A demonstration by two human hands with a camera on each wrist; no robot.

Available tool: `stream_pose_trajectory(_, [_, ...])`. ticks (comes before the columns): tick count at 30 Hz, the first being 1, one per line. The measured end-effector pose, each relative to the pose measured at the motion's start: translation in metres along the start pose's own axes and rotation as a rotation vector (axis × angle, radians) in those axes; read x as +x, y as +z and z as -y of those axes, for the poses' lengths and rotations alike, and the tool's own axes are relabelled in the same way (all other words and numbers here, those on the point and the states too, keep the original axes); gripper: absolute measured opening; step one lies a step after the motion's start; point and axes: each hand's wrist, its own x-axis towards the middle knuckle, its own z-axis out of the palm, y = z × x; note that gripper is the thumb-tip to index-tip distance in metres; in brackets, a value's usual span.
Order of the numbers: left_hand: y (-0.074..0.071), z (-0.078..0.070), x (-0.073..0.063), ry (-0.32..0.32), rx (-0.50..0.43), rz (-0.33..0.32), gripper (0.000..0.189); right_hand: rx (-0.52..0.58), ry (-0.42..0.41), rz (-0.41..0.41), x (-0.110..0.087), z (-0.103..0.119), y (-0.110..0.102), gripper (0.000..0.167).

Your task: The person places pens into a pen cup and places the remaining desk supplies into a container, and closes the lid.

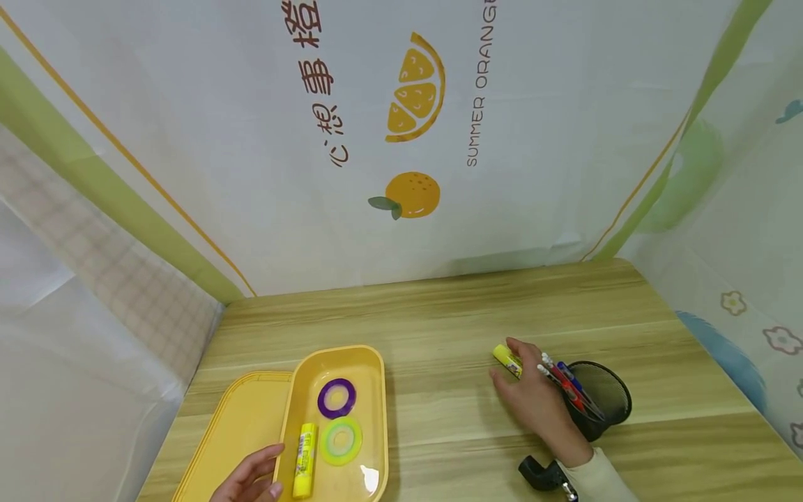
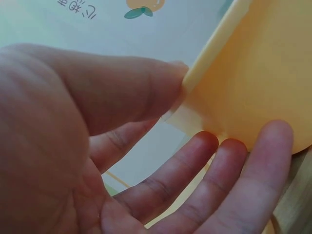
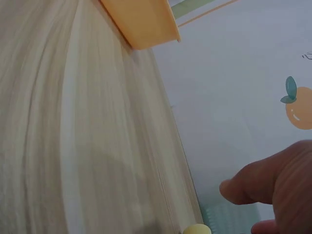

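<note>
In the head view a yellow plastic box (image 1: 384, 390) holds a yellow glue stick (image 1: 304, 460), a purple tape roll (image 1: 323, 408) and a green-yellow tape roll (image 1: 332, 457). My left hand (image 1: 247, 477) holds the box's left side; the left wrist view shows the thumb (image 2: 161, 83) at the rim and fingertips (image 2: 207, 141) against the outer wall. To the right, my right hand (image 1: 533, 394) reaches over a second glue stick (image 1: 505, 356), thumb and forefinger spread to either side. The right wrist view shows only that stick's end (image 3: 197, 229), with the thumb apart from it.
A black mesh pen cup (image 1: 617, 397) beside my right wrist leans with several pens (image 1: 567, 380) in it. A black tape-covered object (image 1: 539, 474) is near the right sleeve. Under the box's left side sits a yellow lid (image 1: 245, 418). Printed cloth (image 1: 351, 237) hangs behind the table.
</note>
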Motion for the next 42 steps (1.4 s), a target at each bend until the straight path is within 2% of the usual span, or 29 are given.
stream_pose_trajectory(9, [0.0,0.001,0.001,0.011,-0.002,0.003,0.032,0.015,0.025,0.013,0.008,-0.007,-0.002,0.062])
stream_pose_trajectory(18, [0.0,0.002,0.0,0.018,-0.015,0.01,0.033,-0.025,-0.029,-0.029,0.011,-0.013,0.005,0.054])
stream_pose_trajectory(24, [0.0,0.002,0.0,0.015,-0.008,-0.003,0.033,0.009,-0.003,-0.017,0.012,-0.015,0.007,0.056])
stream_pose_trajectory(30, [0.001,0.002,0.0,0.013,0.016,-0.024,0.034,-0.048,0.014,-0.018,0.012,-0.017,0.01,0.059])
stream_pose_trajectory(35, [0.001,0.0,0.0,0.006,0.047,-0.036,0.04,-0.062,0.008,-0.023,0.014,-0.017,0.012,0.057])
stream_pose_trajectory(42, [0.006,-0.003,-0.001,-0.005,0.083,-0.098,0.059,-0.05,0.026,-0.016,0.014,-0.017,0.01,0.053])
